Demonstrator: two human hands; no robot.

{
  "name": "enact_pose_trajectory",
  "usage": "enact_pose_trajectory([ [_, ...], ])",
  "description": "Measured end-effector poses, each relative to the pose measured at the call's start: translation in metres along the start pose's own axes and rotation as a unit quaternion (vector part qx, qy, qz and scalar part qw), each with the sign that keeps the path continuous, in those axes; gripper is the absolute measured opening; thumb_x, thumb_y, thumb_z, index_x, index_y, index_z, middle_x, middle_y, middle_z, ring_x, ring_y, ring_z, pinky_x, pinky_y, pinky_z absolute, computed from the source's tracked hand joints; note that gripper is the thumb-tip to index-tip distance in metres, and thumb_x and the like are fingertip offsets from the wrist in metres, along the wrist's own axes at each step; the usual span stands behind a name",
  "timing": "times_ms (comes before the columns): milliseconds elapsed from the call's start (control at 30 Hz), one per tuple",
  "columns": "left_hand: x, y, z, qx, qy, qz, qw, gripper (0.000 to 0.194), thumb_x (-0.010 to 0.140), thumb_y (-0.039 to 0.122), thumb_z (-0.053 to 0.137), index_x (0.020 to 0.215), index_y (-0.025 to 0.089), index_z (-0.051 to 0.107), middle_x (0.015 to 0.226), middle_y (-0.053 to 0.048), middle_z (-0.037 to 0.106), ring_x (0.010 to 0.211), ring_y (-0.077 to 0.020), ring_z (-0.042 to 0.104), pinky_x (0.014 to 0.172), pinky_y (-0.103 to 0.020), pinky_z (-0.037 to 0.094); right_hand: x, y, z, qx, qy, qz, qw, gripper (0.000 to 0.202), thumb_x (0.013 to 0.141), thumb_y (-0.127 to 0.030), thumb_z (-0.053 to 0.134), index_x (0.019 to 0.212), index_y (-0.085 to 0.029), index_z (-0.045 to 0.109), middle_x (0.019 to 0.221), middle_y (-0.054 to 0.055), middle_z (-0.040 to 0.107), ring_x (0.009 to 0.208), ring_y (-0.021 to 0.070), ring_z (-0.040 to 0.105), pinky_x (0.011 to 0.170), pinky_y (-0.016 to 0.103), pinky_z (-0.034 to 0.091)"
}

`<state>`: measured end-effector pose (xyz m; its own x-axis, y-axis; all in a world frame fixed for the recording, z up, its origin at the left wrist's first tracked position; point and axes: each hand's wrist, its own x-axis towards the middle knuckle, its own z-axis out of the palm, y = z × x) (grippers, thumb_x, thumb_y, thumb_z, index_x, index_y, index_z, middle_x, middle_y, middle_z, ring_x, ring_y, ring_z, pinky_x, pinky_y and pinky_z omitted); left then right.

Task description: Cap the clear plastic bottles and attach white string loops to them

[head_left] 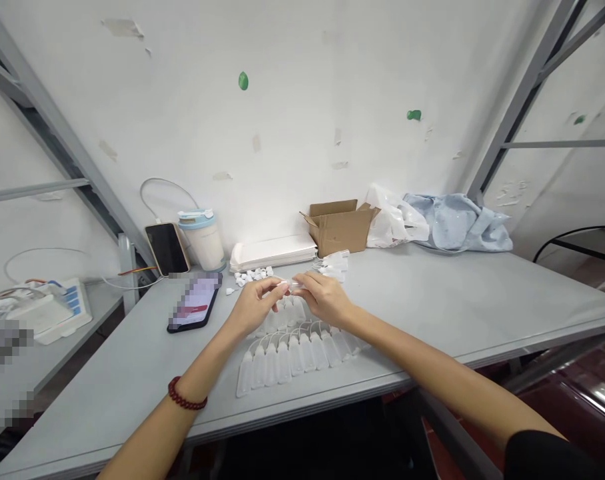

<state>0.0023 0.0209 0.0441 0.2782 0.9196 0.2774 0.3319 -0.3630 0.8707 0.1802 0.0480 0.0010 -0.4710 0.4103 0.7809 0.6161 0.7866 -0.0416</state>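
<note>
Black sleeve (547,457) on right arm, lower right corner; red beaded bracelet (186,395) on left wrist. Left hand (257,301) and right hand (326,297) meet over the table (422,293), fingertips of both pinched on a small whitish piece (296,285), probably a bottle top, mostly covered by fingers. It sits above the rows of translucent bottles (282,359) with thin looped straps, lying side by side. Loose white caps (255,275) just beyond left hand; more bottles beside cardboard box (342,230). Flat phone (196,301), left: screen lit, red strip, text pixelated. Second phone (166,249) leans upright, dark screen, near blue-lidded cup (205,241). Reddish print on plastic bag (395,223) too small to read.
</note>
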Motion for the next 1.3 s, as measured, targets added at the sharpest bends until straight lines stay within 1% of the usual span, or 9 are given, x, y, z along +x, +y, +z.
enact_pose_trajectory([
  [200,0.002,-0.004,0.000,-0.025,0.000,-0.070,0.997,0.042,0.078,0.051,0.055,0.056,0.015,0.057,0.058,-0.001,0.056,0.047,-0.0103,0.048,0.048,-0.024,0.042,0.000,-0.002,0.000,-0.010,-0.010,-0.014,1.000,0.025,0.095,-0.031,0.040,0.102,-0.013,0.056,0.083,0.010,0.064,0.069,0.0159,0.058,0.058,0.025,0.041],
  [300,0.001,-0.001,-0.001,-0.018,0.001,-0.044,0.999,0.036,0.076,0.048,0.059,0.060,0.016,0.061,0.059,-0.001,0.058,0.050,-0.0111,0.050,0.053,-0.024,0.043,-0.001,-0.001,0.000,-0.016,-0.024,-0.008,1.000,0.024,0.095,-0.030,0.040,0.102,-0.013,0.055,0.082,0.009,0.062,0.068,0.0152,0.056,0.055,0.024,0.038],
  [467,-0.001,0.000,0.000,-0.041,0.020,0.007,0.999,0.026,0.071,0.042,0.066,0.077,0.018,0.068,0.086,-0.004,0.068,0.062,-0.0131,0.055,0.063,-0.026,0.047,0.000,0.001,-0.005,-0.013,-0.056,0.002,0.998,0.026,0.095,-0.033,0.039,0.099,-0.012,0.055,0.078,0.007,0.059,0.064,0.0150,0.053,0.053,0.024,0.033],
  [633,0.001,-0.001,0.002,-0.030,0.031,-0.015,0.999,0.026,0.072,0.042,0.065,0.071,0.016,0.067,0.071,-0.002,0.065,0.058,-0.0123,0.054,0.061,-0.025,0.046,0.004,-0.003,-0.010,0.075,-0.098,0.067,0.990,0.028,0.095,-0.035,0.038,0.095,-0.013,0.055,0.077,0.007,0.059,0.068,0.0157,0.053,0.059,0.025,0.036],
  [800,0.000,0.001,-0.001,-0.027,0.017,0.014,0.999,0.022,0.074,0.037,0.064,0.067,0.017,0.066,0.061,0.000,0.060,0.056,-0.0124,0.054,0.059,-0.025,0.046,0.011,-0.008,-0.017,0.276,-0.130,0.183,0.935,0.036,0.092,-0.040,0.040,0.067,-0.016,0.050,0.060,-0.002,0.045,0.056,0.0105,0.043,0.055,0.023,0.034],
  [967,-0.003,0.001,0.000,-0.034,0.025,0.047,0.998,0.019,0.075,0.035,0.064,0.071,0.016,0.068,0.080,-0.005,0.068,0.062,-0.0135,0.056,0.059,-0.025,0.048,0.013,-0.007,-0.021,0.437,-0.171,0.265,0.842,0.037,0.089,-0.045,0.043,0.069,-0.015,0.051,0.054,-0.006,0.034,0.047,0.0074,0.031,0.047,0.021,0.028],
  [1033,-0.003,0.001,0.000,-0.034,0.036,0.043,0.998,0.020,0.075,0.035,0.064,0.074,0.016,0.068,0.083,-0.005,0.068,0.062,-0.0132,0.056,0.060,-0.025,0.048,0.013,-0.006,-0.021,0.411,-0.158,0.249,0.863,0.035,0.089,-0.043,0.044,0.074,-0.014,0.055,0.057,-0.005,0.040,0.050,0.0081,0.036,0.049,0.021,0.030],
  [1200,-0.002,-0.001,-0.003,-0.033,-0.006,0.011,0.999,0.022,0.078,0.036,0.061,0.079,0.015,0.067,0.064,0.000,0.060,0.056,-0.0115,0.054,0.059,-0.025,0.047,0.009,-0.003,-0.014,0.203,-0.092,0.113,0.968,0.030,0.093,-0.036,0.042,0.090,-0.012,0.060,0.075,0.006,0.060,0.065,0.0137,0.051,0.059,0.024,0.039],
  [1300,-0.001,-0.002,-0.003,-0.053,-0.004,-0.004,0.999,0.023,0.078,0.037,0.061,0.074,0.015,0.065,0.063,0.001,0.058,0.054,-0.0106,0.054,0.057,-0.024,0.046,0.006,0.001,-0.007,0.058,-0.044,0.027,0.997,0.032,0.095,-0.036,0.038,0.098,-0.011,0.058,0.086,0.012,0.062,0.073,0.0173,0.054,0.060,0.026,0.039],
])
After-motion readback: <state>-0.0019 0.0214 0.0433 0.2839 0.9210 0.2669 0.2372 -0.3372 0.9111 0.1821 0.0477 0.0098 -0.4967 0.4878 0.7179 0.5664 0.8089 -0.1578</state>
